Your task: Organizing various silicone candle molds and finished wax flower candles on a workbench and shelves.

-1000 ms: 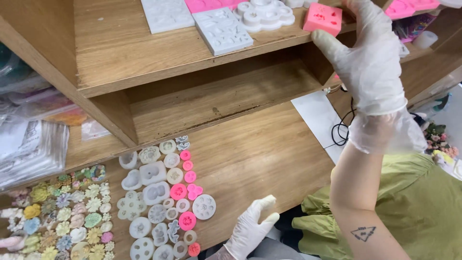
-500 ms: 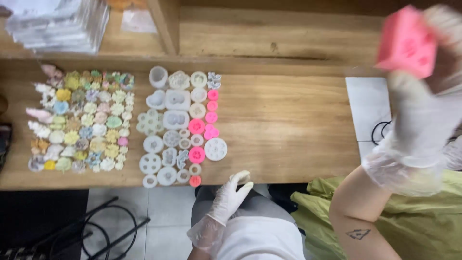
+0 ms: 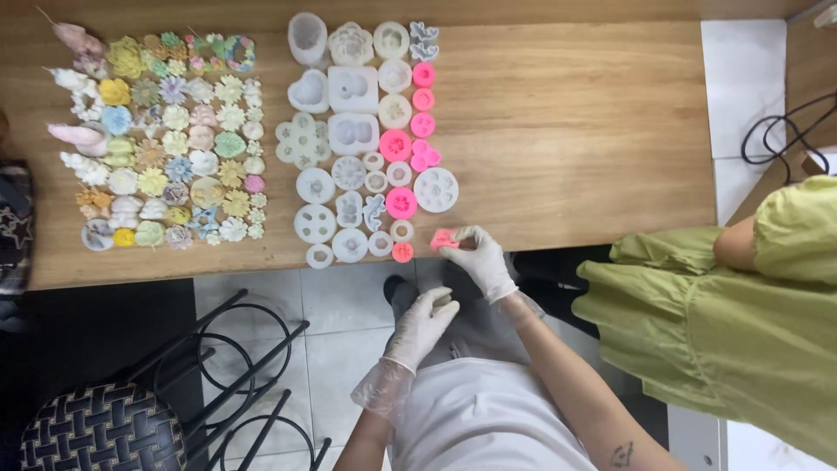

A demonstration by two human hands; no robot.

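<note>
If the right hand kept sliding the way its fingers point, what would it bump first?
Probably the small round pink mold at the table edge. The right hand, holding a pink mold, points left toward it, though heights are hard to judge.

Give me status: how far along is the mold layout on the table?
Done: white and pink molds lie in rows on the wooden table, beside a grid of colored castings. In hand: the right hand sets a pink mold at the rows' near edge; the left hand is empty. What remains is not visible.

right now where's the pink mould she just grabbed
In the head view, the pink mould sits at the wooden table's near edge, pinched by the gloved right hand, just right of the mould rows.
</note>
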